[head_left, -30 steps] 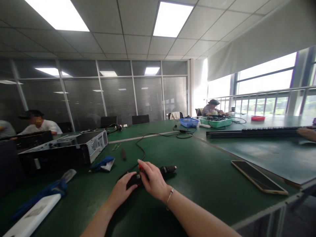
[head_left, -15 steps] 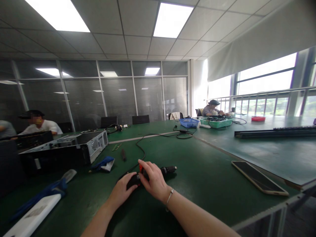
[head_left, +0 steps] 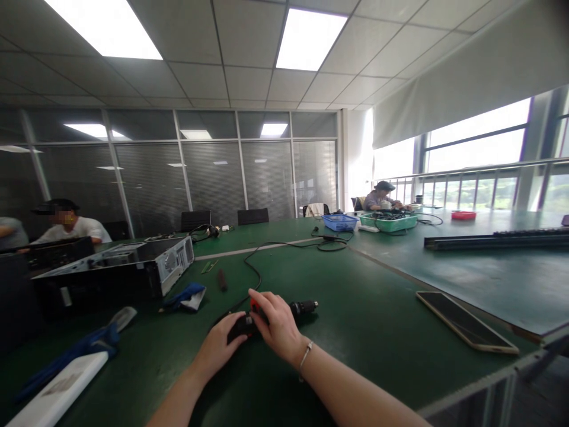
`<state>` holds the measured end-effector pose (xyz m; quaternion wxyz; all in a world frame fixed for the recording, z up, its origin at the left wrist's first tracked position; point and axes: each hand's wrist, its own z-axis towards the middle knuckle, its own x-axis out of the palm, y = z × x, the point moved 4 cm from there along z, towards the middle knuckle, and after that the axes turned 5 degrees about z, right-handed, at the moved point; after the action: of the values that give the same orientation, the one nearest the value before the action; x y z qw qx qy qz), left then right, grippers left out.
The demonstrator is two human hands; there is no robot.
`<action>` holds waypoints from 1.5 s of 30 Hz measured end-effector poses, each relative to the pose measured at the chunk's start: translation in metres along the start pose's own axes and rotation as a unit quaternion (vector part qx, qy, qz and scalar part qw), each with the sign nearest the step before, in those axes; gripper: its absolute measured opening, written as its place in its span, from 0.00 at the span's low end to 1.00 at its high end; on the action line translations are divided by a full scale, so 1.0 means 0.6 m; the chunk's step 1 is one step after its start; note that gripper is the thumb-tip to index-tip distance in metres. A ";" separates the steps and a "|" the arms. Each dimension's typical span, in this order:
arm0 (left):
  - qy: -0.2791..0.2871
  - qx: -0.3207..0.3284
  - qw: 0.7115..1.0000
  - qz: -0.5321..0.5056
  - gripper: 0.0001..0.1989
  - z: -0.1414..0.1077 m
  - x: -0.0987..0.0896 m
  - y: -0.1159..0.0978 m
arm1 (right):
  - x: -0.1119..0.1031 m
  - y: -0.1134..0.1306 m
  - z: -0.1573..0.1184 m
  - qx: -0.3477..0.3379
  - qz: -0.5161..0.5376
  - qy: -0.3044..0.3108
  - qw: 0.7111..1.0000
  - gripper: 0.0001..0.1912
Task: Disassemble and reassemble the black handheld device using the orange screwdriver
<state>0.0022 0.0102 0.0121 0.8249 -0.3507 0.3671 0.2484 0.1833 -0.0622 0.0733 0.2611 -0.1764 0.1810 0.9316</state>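
A black electric screwdriver point(head_left: 303, 307) with a red part lies across the green table in front of me, its metal tip pointing right. A dark cord runs from its left end up the table. My left hand point(head_left: 217, 348) is closed round the rear of the body, thumb on the near side. Over the middle lies my right hand point(head_left: 276, 327), its fingers bent across the red part and its thumb pressed to the body. My hands almost touch. The fingers' undersides and part of the body are hidden.
An opened computer case point(head_left: 146, 276) stands at the left, with blue gloves point(head_left: 189, 295) near it. A white bar point(head_left: 66, 391) lies front left, a phone point(head_left: 466, 320) right. Blue point(head_left: 340, 222) and green point(head_left: 391, 222) baskets stand farther back. Two people sit at work beyond.
Both hands stay on the screwdriver almost unmoved. The whole view has shifted very slightly.
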 end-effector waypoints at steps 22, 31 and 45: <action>0.006 0.002 1.000 0.017 0.23 0.000 -0.003 -0.004 | -0.001 0.004 -0.001 -0.015 0.002 0.001 1.000 0.27; 0.003 -0.002 1.000 0.008 0.23 0.001 -0.005 -0.008 | -0.003 0.004 -0.006 0.010 0.012 -0.007 1.000 0.33; 0.005 0.001 1.000 0.021 0.23 0.001 0.000 0.000 | 0.000 -0.001 0.000 0.007 -0.005 -0.009 1.000 0.28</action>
<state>0.0024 0.0106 0.0124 0.8181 -0.3434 0.3789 0.2631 0.1835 -0.0614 0.0730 0.2690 -0.1673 0.1843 0.9304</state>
